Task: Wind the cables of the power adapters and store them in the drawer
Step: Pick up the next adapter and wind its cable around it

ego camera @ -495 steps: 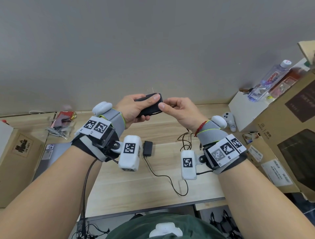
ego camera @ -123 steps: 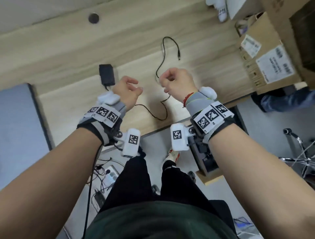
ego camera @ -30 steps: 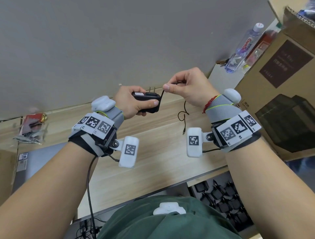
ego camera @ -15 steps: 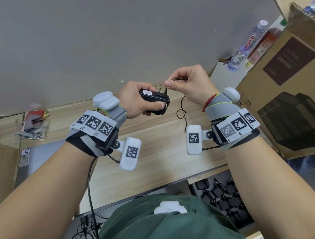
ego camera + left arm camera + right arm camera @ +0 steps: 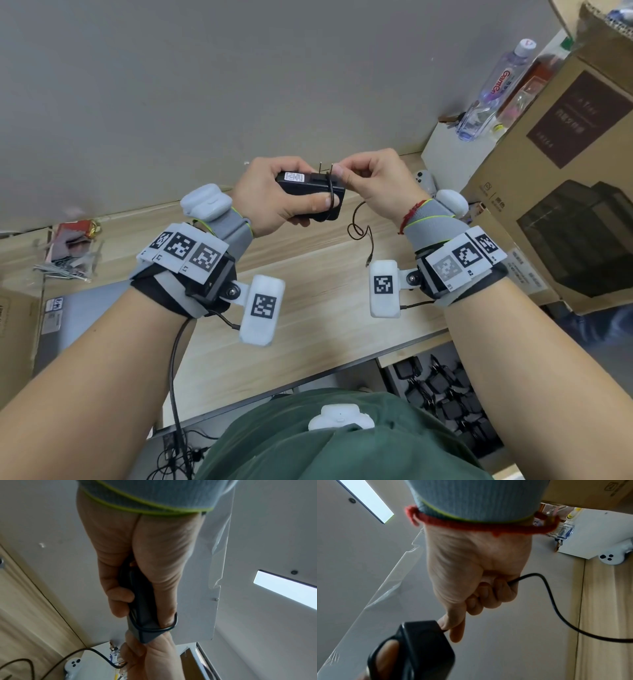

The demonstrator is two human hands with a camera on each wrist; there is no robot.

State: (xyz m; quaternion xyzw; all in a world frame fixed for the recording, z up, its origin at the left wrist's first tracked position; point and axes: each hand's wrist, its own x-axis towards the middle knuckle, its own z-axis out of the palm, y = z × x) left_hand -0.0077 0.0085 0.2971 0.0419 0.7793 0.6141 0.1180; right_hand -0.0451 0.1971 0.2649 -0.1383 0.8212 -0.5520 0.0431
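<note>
An office or small workroom: a pale wood counter [image 5: 308, 329] against a plain grey wall [image 5: 239, 85], stacked cardboard boxes [image 5: 565, 178] with shipping labels, a water bottle [image 5: 493, 89], a white game controller [image 5: 614, 559], and a flat ceiling light panel [image 5: 284, 586].

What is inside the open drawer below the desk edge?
The drawer holds a heap of black power adapters with wound cables. Its near part is covered by the right forearm and the green shirt, so a count is impossible.
</note>
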